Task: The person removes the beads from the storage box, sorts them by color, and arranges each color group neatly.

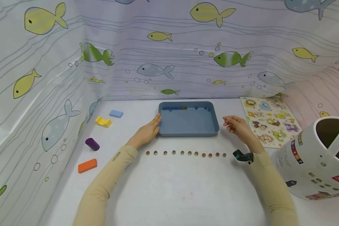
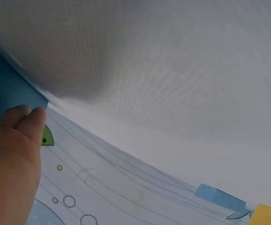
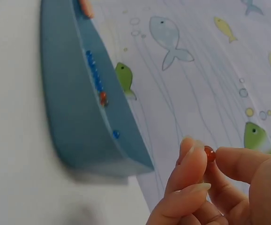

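The right hand point(image 1: 238, 125) hovers just right of the blue tray point(image 1: 188, 125), its thumb and fingertips point(image 3: 194, 159) pinched together on a small red bead point(image 3: 209, 153). The left hand point(image 1: 147, 131) rests against the tray's left rim with fingers straight and relaxed, holding nothing. More beads, mostly blue, lie along the tray's far wall point(image 1: 183, 108), and a row of beads point(image 1: 186, 153) lies on the white table point(image 1: 169, 188) in front of the tray. The left sleeve point(image 1: 113, 166) carries small writing, too small to read with certainty. An animal puzzle board point(image 1: 271, 124) lies to the right, beside a white printed box point(image 1: 313, 163) whose labels cannot be read.
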Demonstrator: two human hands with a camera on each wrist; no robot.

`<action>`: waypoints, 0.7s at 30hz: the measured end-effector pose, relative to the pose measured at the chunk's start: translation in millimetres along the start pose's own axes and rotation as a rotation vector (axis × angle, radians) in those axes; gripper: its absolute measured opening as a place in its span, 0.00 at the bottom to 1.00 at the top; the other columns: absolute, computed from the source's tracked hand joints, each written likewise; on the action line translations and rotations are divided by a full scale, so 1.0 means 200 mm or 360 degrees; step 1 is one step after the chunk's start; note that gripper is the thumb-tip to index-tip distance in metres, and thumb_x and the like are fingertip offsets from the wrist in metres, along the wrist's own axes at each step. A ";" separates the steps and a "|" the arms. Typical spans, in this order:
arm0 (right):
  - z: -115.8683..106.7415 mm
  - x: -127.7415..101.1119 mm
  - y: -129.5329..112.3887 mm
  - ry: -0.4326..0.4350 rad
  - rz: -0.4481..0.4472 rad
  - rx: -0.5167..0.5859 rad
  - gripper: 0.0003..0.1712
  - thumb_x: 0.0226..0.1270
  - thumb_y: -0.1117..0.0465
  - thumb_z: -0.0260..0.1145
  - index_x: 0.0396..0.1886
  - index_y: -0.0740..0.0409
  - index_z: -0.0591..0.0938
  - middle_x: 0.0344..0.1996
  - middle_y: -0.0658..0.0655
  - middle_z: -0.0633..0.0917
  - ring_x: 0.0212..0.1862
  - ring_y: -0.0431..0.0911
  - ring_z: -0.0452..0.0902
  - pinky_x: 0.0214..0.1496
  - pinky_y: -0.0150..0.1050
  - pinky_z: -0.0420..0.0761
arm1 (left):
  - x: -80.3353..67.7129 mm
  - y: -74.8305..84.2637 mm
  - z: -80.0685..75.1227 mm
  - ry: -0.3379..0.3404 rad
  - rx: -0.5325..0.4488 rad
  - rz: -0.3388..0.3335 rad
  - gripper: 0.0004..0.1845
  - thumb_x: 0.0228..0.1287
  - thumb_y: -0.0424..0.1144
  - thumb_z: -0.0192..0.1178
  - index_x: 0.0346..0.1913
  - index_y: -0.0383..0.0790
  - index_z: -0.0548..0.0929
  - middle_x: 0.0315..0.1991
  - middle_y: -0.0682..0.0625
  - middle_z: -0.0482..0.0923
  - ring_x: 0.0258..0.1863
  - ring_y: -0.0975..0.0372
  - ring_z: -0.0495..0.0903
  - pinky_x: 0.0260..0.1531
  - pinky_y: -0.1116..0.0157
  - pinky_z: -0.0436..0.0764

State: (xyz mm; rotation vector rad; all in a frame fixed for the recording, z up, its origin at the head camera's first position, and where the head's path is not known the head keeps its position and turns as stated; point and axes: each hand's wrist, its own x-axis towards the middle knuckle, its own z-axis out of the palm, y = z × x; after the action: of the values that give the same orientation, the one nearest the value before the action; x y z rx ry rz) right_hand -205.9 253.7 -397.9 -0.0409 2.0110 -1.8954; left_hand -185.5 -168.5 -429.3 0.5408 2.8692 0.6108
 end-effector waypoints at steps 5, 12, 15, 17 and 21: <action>-0.07 -0.15 0.10 -0.0071 0.0011 -0.0060 0.12 0.76 0.51 0.52 0.48 0.46 0.79 0.31 0.44 0.81 0.29 0.34 0.74 0.30 0.28 0.76 | 0.00 0.00 0.00 -0.0001 -0.0001 0.0002 0.30 0.77 0.43 0.37 0.77 0.37 0.48 0.79 0.48 0.39 0.77 0.53 0.51 0.74 0.53 0.60; -0.10 -0.30 0.21 -0.0178 0.0130 -0.0343 0.28 0.76 0.50 0.52 0.60 0.71 0.71 0.30 0.44 0.80 0.25 0.34 0.69 0.25 0.28 0.71 | -0.01 0.00 0.00 -0.0004 0.0004 -0.0009 0.30 0.77 0.43 0.37 0.77 0.38 0.47 0.79 0.47 0.39 0.77 0.52 0.50 0.74 0.52 0.59; -0.10 -0.34 0.25 -0.0242 0.0189 -0.0441 0.27 0.76 0.52 0.52 0.57 0.73 0.72 0.28 0.45 0.79 0.22 0.34 0.66 0.20 0.27 0.67 | -0.01 0.01 -0.01 0.0000 -0.0009 -0.0006 0.30 0.77 0.42 0.38 0.77 0.37 0.47 0.79 0.47 0.39 0.77 0.52 0.51 0.74 0.52 0.59; -0.09 -0.37 0.28 -0.0274 0.0214 -0.0499 0.25 0.76 0.52 0.53 0.54 0.72 0.73 0.26 0.46 0.79 0.20 0.34 0.65 0.18 0.27 0.65 | -0.01 0.01 -0.01 0.0002 -0.0011 -0.0001 0.30 0.77 0.42 0.38 0.77 0.37 0.47 0.79 0.46 0.39 0.77 0.52 0.51 0.74 0.52 0.59; -0.08 -0.39 0.30 -0.0277 0.0202 -0.0574 0.23 0.75 0.53 0.54 0.51 0.72 0.75 0.23 0.49 0.78 0.16 0.34 0.64 0.15 0.27 0.64 | -0.01 0.01 -0.01 0.0001 -0.0003 -0.0006 0.30 0.78 0.42 0.37 0.77 0.38 0.47 0.79 0.47 0.39 0.77 0.52 0.50 0.74 0.53 0.59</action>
State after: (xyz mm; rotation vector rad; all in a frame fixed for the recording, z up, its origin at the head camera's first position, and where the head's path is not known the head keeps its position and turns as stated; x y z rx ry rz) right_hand -123.2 295.6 -436.7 -0.1635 2.1509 -1.3844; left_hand -184.2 -167.8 -426.7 0.5345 2.8695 0.6131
